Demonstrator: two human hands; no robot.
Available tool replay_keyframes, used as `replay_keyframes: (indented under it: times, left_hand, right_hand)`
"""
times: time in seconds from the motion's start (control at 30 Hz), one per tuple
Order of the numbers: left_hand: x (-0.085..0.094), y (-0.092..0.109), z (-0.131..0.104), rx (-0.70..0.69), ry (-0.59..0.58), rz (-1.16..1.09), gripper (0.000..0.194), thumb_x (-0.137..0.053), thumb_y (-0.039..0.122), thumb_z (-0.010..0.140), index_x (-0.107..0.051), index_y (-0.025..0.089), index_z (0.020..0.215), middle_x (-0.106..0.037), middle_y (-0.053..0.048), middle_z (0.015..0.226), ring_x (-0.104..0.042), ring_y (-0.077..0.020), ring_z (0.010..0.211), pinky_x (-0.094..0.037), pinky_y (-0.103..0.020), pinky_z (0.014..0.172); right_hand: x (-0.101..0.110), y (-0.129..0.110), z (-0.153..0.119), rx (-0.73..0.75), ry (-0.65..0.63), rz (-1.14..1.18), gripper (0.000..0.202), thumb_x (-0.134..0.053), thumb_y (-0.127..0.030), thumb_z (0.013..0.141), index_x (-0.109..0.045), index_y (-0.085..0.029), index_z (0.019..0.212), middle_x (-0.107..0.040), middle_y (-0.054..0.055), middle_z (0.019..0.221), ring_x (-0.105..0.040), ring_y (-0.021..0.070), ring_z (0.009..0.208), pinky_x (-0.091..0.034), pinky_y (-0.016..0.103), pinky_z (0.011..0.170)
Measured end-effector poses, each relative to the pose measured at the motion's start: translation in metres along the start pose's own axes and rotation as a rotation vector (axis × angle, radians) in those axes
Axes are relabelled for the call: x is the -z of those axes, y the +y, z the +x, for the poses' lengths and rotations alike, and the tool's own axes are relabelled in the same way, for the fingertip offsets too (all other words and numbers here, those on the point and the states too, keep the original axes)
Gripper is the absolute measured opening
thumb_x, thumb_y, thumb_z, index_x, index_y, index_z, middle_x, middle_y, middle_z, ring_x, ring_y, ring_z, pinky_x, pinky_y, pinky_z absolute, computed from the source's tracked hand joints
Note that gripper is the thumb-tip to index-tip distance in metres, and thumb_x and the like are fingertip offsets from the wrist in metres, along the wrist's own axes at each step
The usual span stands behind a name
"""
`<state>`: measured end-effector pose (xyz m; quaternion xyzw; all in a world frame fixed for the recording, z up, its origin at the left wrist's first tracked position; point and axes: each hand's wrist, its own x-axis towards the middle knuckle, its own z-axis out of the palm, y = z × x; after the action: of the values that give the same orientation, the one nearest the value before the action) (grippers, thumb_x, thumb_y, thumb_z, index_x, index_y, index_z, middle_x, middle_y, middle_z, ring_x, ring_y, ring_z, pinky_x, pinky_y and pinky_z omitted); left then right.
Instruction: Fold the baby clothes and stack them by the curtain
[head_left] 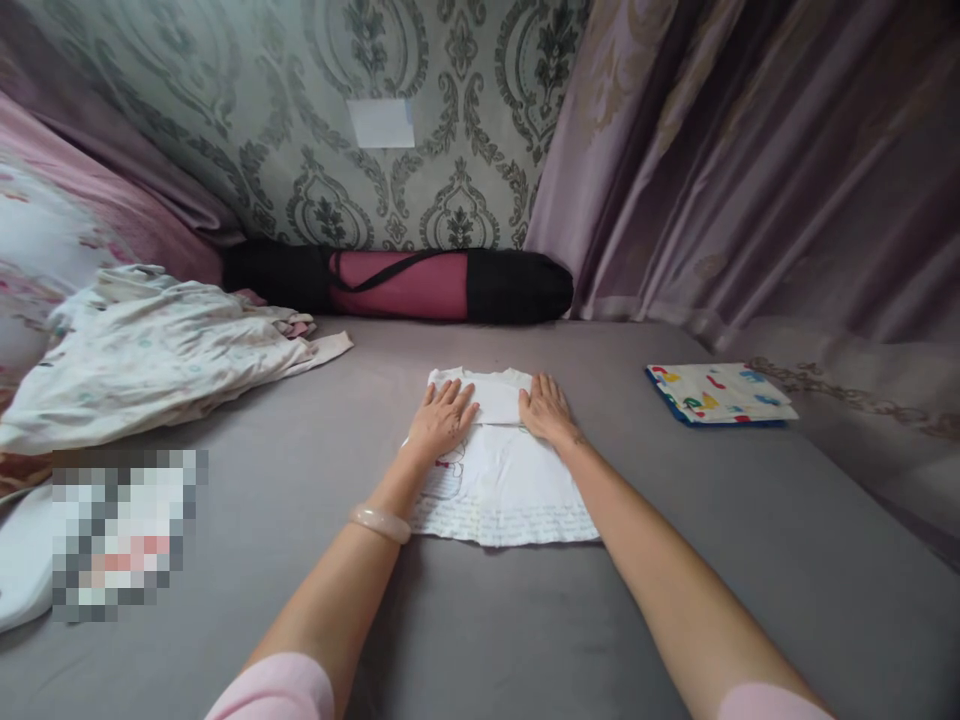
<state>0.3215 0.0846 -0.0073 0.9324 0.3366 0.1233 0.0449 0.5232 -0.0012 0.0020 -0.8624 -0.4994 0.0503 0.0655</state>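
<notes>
A small white garment point(517, 480) with a printed figure and lines of print along its hem lies flat on the grey bed sheet point(510, 630). Its upper part is folded inward, with a straight edge across the chest. My left hand point(444, 415) rests flat on the upper left of the garment, fingers stretched out. On the upper right lies my right hand point(550, 408), also flat with its fingers extended. Both palms press on the cloth, and neither hand grasps anything. The cloth under the palms is hidden.
A folded cloth with colourful prints point(724, 392) lies to the right. Crumpled pale clothes point(157, 345) are heaped at the left, above a blurred-out item point(135, 540). A black and maroon long bag point(405, 285) lies along the wall. Purple curtains point(637, 170) hang at the right.
</notes>
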Motion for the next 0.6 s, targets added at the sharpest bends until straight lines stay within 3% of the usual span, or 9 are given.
replay_keyframes:
  times: [0.07, 0.13, 0.27, 0.33, 0.47, 0.6]
  left_hand:
    - [0.001, 0.001, -0.001, 0.010, 0.021, -0.011, 0.054, -0.026, 0.045, 0.099, -0.041, 0.019, 0.144, -0.041, -0.012, 0.150, -0.033, -0.0262, 0.141, -0.018, -0.048, 0.117]
    - [0.001, 0.001, -0.001, 0.024, 0.050, -0.013, 0.053, -0.027, 0.045, 0.099, -0.042, 0.019, 0.143, -0.042, -0.012, 0.149, -0.034, -0.0253, 0.140, -0.018, -0.046, 0.118]
    - [-0.001, 0.001, -0.001, 0.049, 0.083, -0.003, 0.051, -0.025, 0.042, 0.100, -0.044, 0.019, 0.140, -0.045, -0.011, 0.147, -0.035, -0.0242, 0.140, -0.017, -0.045, 0.118]
    - [-0.001, 0.001, -0.001, 0.055, 0.094, 0.004, 0.050, -0.024, 0.041, 0.100, -0.044, 0.018, 0.140, -0.047, -0.011, 0.145, -0.035, -0.0237, 0.140, -0.016, -0.045, 0.118]
    - [-0.001, 0.002, -0.001, 0.058, 0.113, -0.013, 0.049, -0.024, 0.039, 0.100, -0.046, 0.015, 0.137, -0.048, -0.012, 0.144, -0.037, -0.0242, 0.139, -0.018, -0.045, 0.118]
    - [-0.001, 0.000, 0.000, 0.135, 0.217, -0.076, 0.048, -0.024, 0.028, 0.099, -0.044, 0.011, 0.138, -0.047, -0.014, 0.145, -0.035, -0.0230, 0.140, -0.021, -0.042, 0.118]
  right_hand:
    - [0.004, -0.001, 0.002, -0.005, -0.068, 0.006, 0.066, -0.017, -0.039, 0.097, -0.025, 0.002, 0.149, -0.020, 0.019, 0.157, -0.016, 0.0288, 0.145, -0.014, 0.042, 0.116]
    - [0.010, -0.006, 0.004, 0.004, -0.049, -0.002, 0.066, -0.016, -0.040, 0.097, -0.025, -0.001, 0.149, -0.019, 0.018, 0.158, -0.014, 0.0291, 0.146, -0.010, 0.048, 0.116]
    - [0.010, -0.018, 0.003, 0.251, 0.073, -0.020, 0.063, -0.015, -0.038, 0.098, -0.022, -0.006, 0.151, -0.015, 0.013, 0.160, -0.007, 0.0228, 0.148, -0.004, 0.043, 0.118]
    - [0.006, -0.020, 0.003, 0.350, -0.013, -0.018, 0.062, -0.016, -0.037, 0.098, -0.024, -0.006, 0.151, -0.019, 0.011, 0.159, -0.010, 0.0205, 0.147, -0.008, 0.038, 0.118]
    - [0.008, -0.027, 0.005, 0.346, -0.124, -0.039, 0.062, -0.019, -0.036, 0.097, -0.026, -0.004, 0.150, -0.022, 0.012, 0.158, -0.015, 0.0231, 0.146, -0.011, 0.041, 0.118]
    - [0.013, -0.053, 0.004, 0.456, 0.008, -0.025, 0.061, -0.019, -0.036, 0.098, -0.023, -0.008, 0.152, -0.017, 0.010, 0.160, -0.010, 0.0213, 0.147, -0.002, 0.042, 0.118]
